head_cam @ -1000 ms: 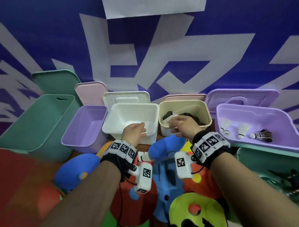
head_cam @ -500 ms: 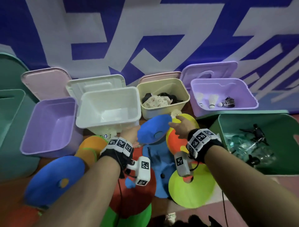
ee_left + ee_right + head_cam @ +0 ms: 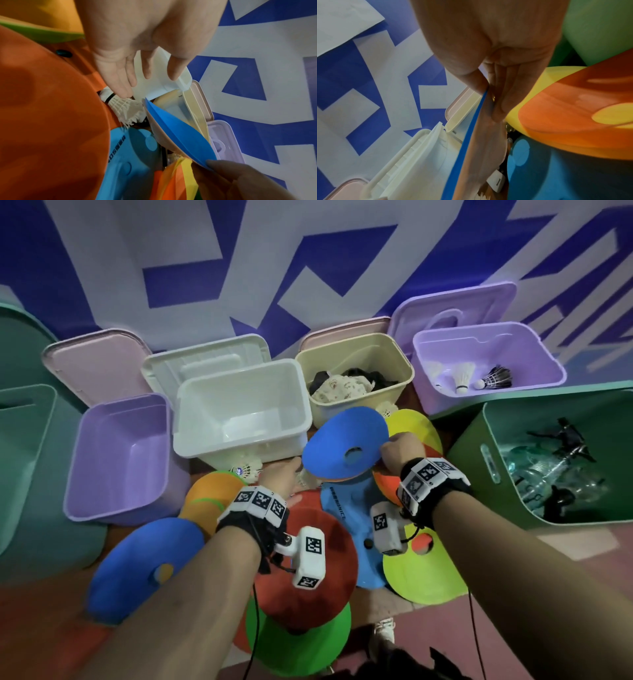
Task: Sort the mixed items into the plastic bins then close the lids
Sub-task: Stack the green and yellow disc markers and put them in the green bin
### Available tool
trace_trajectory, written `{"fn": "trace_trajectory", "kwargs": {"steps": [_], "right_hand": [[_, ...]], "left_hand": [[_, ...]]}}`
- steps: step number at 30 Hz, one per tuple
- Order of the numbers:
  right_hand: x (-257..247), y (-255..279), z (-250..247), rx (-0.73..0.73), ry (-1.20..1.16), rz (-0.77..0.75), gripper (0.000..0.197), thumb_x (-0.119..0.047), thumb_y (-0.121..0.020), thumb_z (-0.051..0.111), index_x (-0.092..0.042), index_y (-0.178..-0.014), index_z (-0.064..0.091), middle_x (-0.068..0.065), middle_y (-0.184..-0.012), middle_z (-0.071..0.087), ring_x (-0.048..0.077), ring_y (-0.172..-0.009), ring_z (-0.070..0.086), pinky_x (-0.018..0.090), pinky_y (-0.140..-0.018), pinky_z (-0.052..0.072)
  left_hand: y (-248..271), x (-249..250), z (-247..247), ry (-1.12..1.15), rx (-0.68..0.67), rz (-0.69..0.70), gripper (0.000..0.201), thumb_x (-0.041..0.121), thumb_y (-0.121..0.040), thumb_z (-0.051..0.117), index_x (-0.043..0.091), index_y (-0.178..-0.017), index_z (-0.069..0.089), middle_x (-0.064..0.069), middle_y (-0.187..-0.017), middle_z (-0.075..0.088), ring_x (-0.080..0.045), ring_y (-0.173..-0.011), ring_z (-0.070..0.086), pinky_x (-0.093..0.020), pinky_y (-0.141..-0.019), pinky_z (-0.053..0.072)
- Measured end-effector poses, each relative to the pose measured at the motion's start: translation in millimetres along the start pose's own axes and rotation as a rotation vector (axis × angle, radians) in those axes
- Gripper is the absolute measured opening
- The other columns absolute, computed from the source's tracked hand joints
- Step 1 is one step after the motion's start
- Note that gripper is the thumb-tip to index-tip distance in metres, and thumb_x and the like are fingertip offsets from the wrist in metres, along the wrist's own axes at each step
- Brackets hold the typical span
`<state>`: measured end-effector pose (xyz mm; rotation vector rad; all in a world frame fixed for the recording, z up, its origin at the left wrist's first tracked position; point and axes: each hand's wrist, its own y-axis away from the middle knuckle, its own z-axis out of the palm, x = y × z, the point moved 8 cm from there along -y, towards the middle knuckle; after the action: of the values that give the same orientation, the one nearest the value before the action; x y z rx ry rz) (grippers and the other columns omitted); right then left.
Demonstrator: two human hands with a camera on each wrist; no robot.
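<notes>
My right hand (image 3: 399, 451) pinches the rim of a blue disc cone (image 3: 344, 445) and holds it tilted up off the pile; in the right wrist view thumb and fingers (image 3: 498, 108) clamp its blue edge (image 3: 471, 128). My left hand (image 3: 282, 475) reaches under the raised cone with straight fingers (image 3: 120, 83) just over a white shuttlecock (image 3: 125, 106) on the floor. It holds nothing. The white bin (image 3: 239, 409) stands open right behind. The cream bin (image 3: 356, 371) holds cloth. The lilac bin (image 3: 486, 364) at right holds shuttlecocks.
Several disc cones in red (image 3: 308, 570), blue (image 3: 144, 566), green, yellow (image 3: 421, 580) and orange lie in front of the bins. Another shuttlecock (image 3: 248, 469) lies by the white bin. A lilac bin (image 3: 123, 453) stands at left, green bins at both sides (image 3: 548, 460). All lids lean open against the wall.
Both hands came down from the bins to the pile. The right hand took the blue cone by its rim and raised it; the left hand reached under toward the shuttlecock.
</notes>
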<state>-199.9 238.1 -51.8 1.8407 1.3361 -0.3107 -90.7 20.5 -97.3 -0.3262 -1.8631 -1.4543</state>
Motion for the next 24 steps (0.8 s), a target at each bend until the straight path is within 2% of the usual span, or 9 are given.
{"fn": "trace_trajectory", "kwargs": {"steps": [2, 4, 6, 9, 11, 13, 15, 19, 24], "right_hand": [[5, 3, -4, 0.011, -0.082, -0.015, 0.014, 0.000, -0.077, 0.050, 0.000, -0.064, 0.056, 0.018, -0.063, 0.059, 0.038, -0.071, 0.058, 0.040, -0.064, 0.050], [10, 7, -15, 0.032, -0.153, -0.030, 0.013, 0.000, -0.072, 0.048, -0.004, -0.065, 0.058, 0.022, -0.068, 0.063, 0.040, -0.072, 0.066, 0.048, -0.066, 0.057], [16, 12, -29, 0.046, -0.191, -0.030, 0.016, 0.002, -0.076, 0.048, -0.006, -0.067, 0.058, 0.020, -0.071, 0.062, 0.034, -0.063, 0.064, 0.037, -0.055, 0.054], [24, 19, -47, 0.057, -0.244, -0.053, 0.017, 0.007, -0.083, 0.046, -0.002, -0.081, 0.060, 0.017, -0.075, 0.060, 0.024, -0.052, 0.055, 0.022, -0.041, 0.044], [34, 20, -57, 0.077, -0.235, -0.055, 0.019, 0.007, -0.084, 0.046, -0.003, -0.087, 0.062, 0.016, -0.078, 0.061, 0.024, -0.059, 0.056, 0.021, -0.041, 0.042], [48, 20, -65, 0.096, -0.242, -0.028, 0.023, 0.007, -0.083, 0.044, -0.001, -0.092, 0.063, 0.017, -0.082, 0.061, 0.025, -0.069, 0.057, 0.024, -0.048, 0.043], [62, 18, -73, 0.124, -0.215, 0.003, 0.026, 0.007, -0.083, 0.042, 0.003, -0.098, 0.062, 0.019, -0.089, 0.062, 0.029, -0.080, 0.059, 0.026, -0.058, 0.044], [89, 15, -78, 0.141, -0.136, 0.084, 0.035, 0.003, -0.085, 0.041, 0.002, -0.117, 0.057, 0.021, -0.115, 0.062, 0.036, -0.110, 0.057, 0.036, -0.089, 0.045], [108, 12, -73, 0.031, 0.017, 0.142, 0.038, -0.007, -0.092, 0.042, 0.003, -0.129, 0.048, 0.022, -0.129, 0.054, 0.036, -0.119, 0.052, 0.036, -0.095, 0.043]], "left_hand": [[6, 1, 11, 0.040, -0.012, -0.018, 0.022, 0.042, -0.091, 0.057, 0.021, -0.098, 0.057, 0.003, -0.087, 0.062, -0.012, -0.074, 0.060, -0.033, -0.082, 0.051], [10, 6, 26, 0.054, -0.053, -0.010, 0.033, 0.051, -0.088, 0.057, 0.023, -0.104, 0.060, 0.003, -0.093, 0.067, -0.016, -0.081, 0.066, -0.033, -0.083, 0.051], [15, 15, 39, 0.095, -0.085, 0.020, 0.035, 0.052, -0.086, 0.060, 0.022, -0.103, 0.063, -0.004, -0.107, 0.070, -0.019, -0.083, 0.068, -0.031, -0.072, 0.056], [21, 29, 58, 0.122, -0.120, 0.079, 0.039, 0.040, -0.089, 0.061, 0.009, -0.114, 0.063, -0.025, -0.118, 0.063, -0.013, -0.050, 0.060, -0.018, -0.039, 0.046], [23, 36, 66, 0.114, -0.096, 0.119, 0.045, 0.037, -0.085, 0.066, 0.005, -0.115, 0.062, -0.022, -0.110, 0.066, -0.018, -0.052, 0.061, -0.020, -0.043, 0.048], [6, 32, 76, 0.058, -0.063, 0.131, 0.047, 0.041, -0.067, 0.073, 0.012, -0.104, 0.067, -0.011, -0.110, 0.069, -0.027, -0.082, 0.069, -0.041, -0.073, 0.058], [-7, 27, 89, 0.003, -0.070, 0.151, 0.027, 0.026, -0.075, 0.070, 0.011, -0.097, 0.068, -0.013, -0.108, 0.070, -0.031, -0.095, 0.067, -0.048, -0.087, 0.053], [16, 26, 111, -0.232, -0.083, 0.126, 0.022, 0.020, -0.090, 0.062, 0.004, -0.105, 0.065, -0.016, -0.115, 0.066, -0.034, -0.102, 0.064, -0.038, -0.075, 0.049], [17, 3, 141, -0.303, -0.168, -0.006, 0.030, 0.028, -0.091, 0.058, 0.010, -0.115, 0.058, -0.008, -0.115, 0.061, -0.029, -0.100, 0.057, -0.041, -0.080, 0.051]]}}
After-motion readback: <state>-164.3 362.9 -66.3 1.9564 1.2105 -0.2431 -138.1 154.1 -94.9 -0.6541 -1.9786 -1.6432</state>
